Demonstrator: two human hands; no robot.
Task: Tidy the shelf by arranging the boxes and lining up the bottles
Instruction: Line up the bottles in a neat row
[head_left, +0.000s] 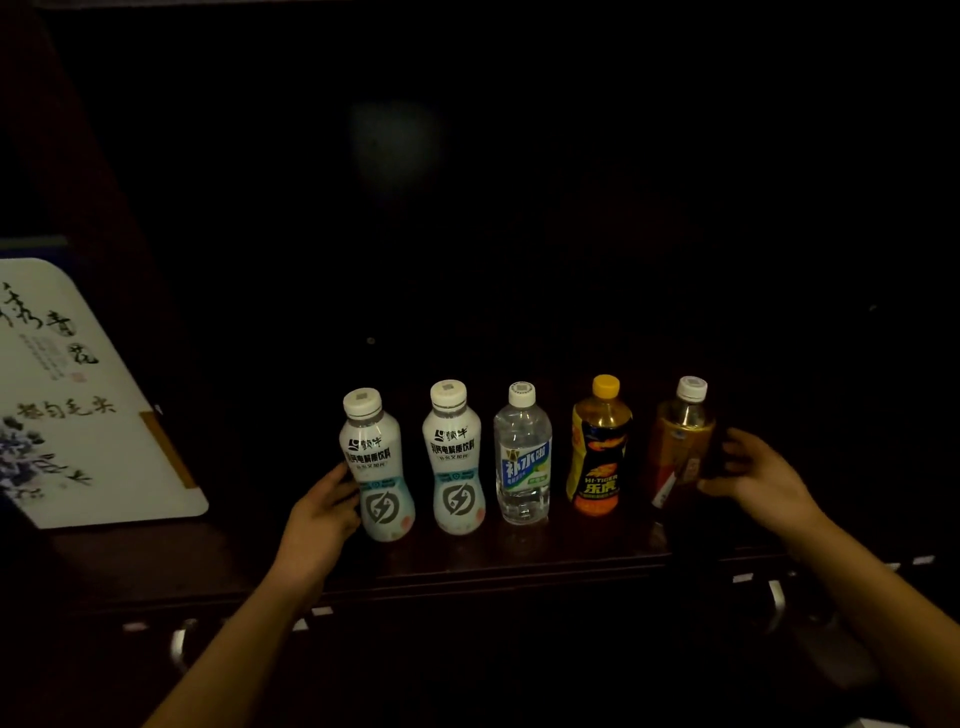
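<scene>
Several bottles stand upright in a row on a dark wooden shelf (519, 558). From the left: a white drink bottle (376, 467), a second white drink bottle (454, 462), a clear water bottle (523, 457), a yellow-capped orange bottle (600, 452) and a brown tea bottle (680, 447). My left hand (324, 512) touches the left side of the leftmost white bottle, fingers curled against it. Around the tea bottle's right side sits my right hand (753, 478), fingers bent; the dim light hides how firm either grip is.
A large white box (78, 405) with black calligraphy and blue flowers leans at the left end of the shelf. The back of the shelf is dark. Metal drawer handles (179, 642) show below the shelf's front edge.
</scene>
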